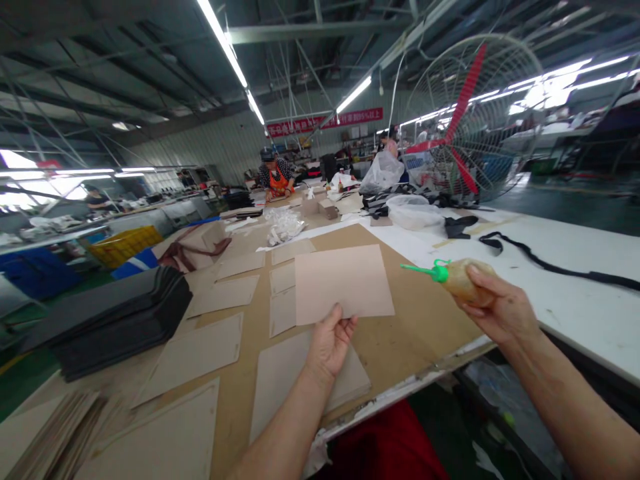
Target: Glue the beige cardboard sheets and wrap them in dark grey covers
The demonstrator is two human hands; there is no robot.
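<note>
My left hand [331,340] pinches the near edge of a pale tan cardboard sheet [345,283] and holds it up over the brown board [425,313]. My right hand [497,308] is wrapped round a squeeze bottle [463,279] with a green nozzle that points left towards the sheet. Below my left hand lies a stack of similar sheets [280,380]. More tan sheets [197,353] lie spread out to the left.
A pile of dark grey panels [115,320] sits at the left. A black strap [550,267] lies on the white table at the right. A big red-bladed fan [467,113] stands behind. Plastic bags [413,212] and another person [276,177] are farther down the table.
</note>
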